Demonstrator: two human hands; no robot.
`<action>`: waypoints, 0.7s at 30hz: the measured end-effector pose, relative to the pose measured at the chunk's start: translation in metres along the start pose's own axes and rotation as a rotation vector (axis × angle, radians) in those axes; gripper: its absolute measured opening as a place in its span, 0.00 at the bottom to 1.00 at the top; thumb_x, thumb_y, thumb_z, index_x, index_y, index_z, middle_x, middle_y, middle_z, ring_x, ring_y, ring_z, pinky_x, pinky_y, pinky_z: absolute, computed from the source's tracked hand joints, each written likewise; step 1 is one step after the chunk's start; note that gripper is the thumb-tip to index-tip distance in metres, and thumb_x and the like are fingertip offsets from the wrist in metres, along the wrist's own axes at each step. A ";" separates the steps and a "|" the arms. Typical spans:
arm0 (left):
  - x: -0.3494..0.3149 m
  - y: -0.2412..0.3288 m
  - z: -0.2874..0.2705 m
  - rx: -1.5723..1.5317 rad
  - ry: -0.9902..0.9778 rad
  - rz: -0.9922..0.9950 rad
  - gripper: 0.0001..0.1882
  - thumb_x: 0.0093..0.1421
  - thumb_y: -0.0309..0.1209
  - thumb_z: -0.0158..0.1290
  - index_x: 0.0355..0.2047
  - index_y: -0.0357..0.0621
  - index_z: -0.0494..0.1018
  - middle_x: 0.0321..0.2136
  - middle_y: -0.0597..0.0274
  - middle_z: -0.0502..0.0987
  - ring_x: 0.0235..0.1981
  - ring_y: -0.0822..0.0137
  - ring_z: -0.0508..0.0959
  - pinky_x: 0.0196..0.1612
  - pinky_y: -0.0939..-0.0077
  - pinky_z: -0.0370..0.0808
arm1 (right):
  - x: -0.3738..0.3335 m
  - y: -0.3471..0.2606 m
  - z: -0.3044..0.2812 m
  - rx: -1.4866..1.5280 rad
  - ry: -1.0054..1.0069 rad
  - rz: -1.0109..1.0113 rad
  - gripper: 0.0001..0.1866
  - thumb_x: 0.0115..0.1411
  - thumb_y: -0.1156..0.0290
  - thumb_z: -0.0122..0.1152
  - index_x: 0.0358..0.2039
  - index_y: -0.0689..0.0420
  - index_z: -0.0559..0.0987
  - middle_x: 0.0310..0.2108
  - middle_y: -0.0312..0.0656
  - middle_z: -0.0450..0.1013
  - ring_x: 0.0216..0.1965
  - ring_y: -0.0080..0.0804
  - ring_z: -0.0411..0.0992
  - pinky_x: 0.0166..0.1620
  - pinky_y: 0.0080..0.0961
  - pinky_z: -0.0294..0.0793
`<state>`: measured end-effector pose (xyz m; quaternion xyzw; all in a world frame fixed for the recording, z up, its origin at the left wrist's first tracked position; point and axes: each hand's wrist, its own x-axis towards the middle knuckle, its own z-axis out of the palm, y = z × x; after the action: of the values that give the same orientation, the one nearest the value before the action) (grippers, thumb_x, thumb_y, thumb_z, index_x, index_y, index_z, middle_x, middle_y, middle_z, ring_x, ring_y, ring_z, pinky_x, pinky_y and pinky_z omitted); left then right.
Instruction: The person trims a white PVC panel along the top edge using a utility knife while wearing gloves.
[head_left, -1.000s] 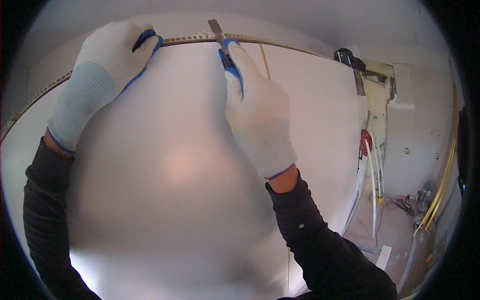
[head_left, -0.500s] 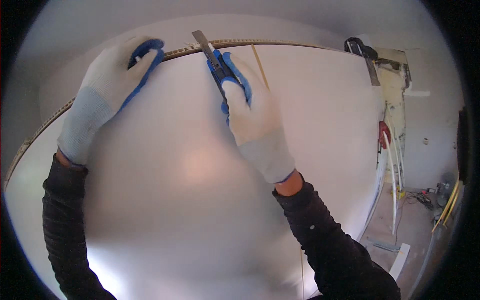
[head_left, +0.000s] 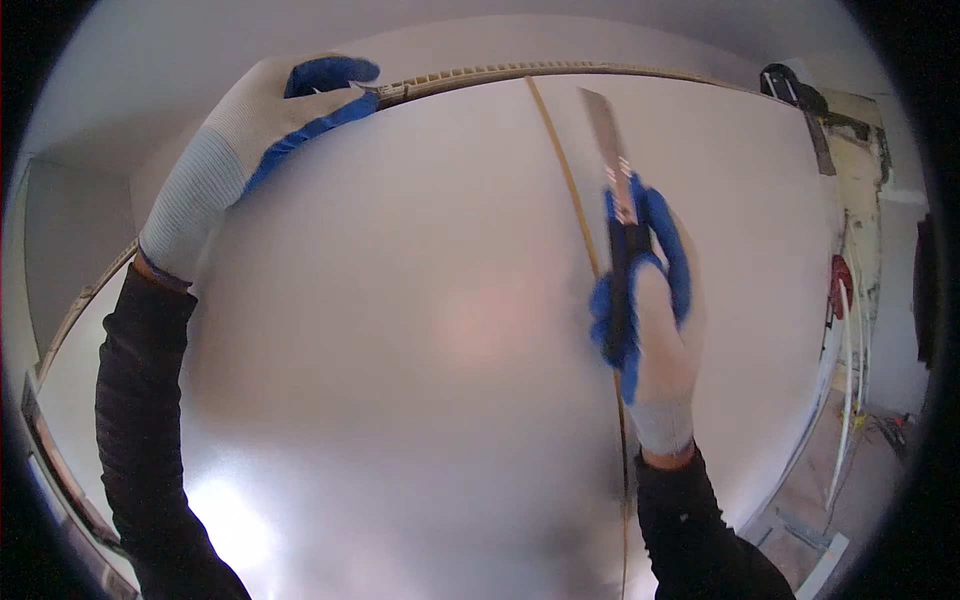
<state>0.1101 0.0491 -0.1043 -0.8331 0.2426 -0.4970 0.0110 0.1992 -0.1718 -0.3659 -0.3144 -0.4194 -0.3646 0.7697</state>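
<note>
A large smooth white panel [head_left: 400, 280] fills most of the view, its raw brown edge [head_left: 500, 72] showing a row of small cells along the far side. My left hand [head_left: 300, 110], in a white and blue coated glove, is at that edge, fingers curled and thumb close under them. A small pale sliver shows between them, too small to name. Gloved the same way, my right hand [head_left: 650, 310] grips a snap-off utility knife [head_left: 622, 235] with a long blade out, pointing away. The blade appears above the panel, right of a narrow tan strip [head_left: 566, 175].
A black tool or clamp [head_left: 795, 90] sits at the panel's far right corner. Beyond the right edge are a red object [head_left: 839, 285], white pipes [head_left: 848, 360] and a white board [head_left: 825, 568] on the floor. Grey-white walls stand behind.
My right hand has moved right and nearer to me with the knife, away from the panel's far edge and across the tan strip. The view has shifted left; my left hand stays by the edge.
</note>
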 end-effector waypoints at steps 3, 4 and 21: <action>0.014 0.007 0.005 0.045 0.001 0.028 0.21 0.70 0.43 0.56 0.50 0.36 0.80 0.37 0.58 0.84 0.37 0.67 0.83 0.45 0.75 0.80 | -0.019 0.004 -0.030 0.023 0.059 0.003 0.34 0.74 0.56 0.53 0.73 0.59 0.58 0.63 0.47 0.70 0.25 0.14 0.71 0.23 0.11 0.72; 0.017 0.006 0.003 0.121 -0.035 0.040 0.22 0.70 0.45 0.57 0.49 0.36 0.79 0.36 0.60 0.84 0.35 0.68 0.83 0.43 0.76 0.80 | -0.024 0.007 -0.036 0.024 0.080 0.025 0.34 0.75 0.55 0.52 0.73 0.59 0.57 0.67 0.49 0.66 0.25 0.15 0.72 0.22 0.12 0.73; -0.019 0.042 0.002 0.091 0.063 0.115 0.16 0.71 0.34 0.55 0.51 0.34 0.77 0.52 0.53 0.78 0.54 0.61 0.78 0.60 0.65 0.73 | -0.008 -0.007 -0.062 0.069 0.017 0.293 0.32 0.69 0.69 0.51 0.71 0.62 0.58 0.56 0.55 0.73 0.27 0.23 0.73 0.26 0.20 0.76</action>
<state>0.0878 0.0197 -0.1317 -0.8005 0.2672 -0.5319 0.0698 0.2159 -0.2221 -0.3994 -0.3424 -0.3746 -0.2362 0.8286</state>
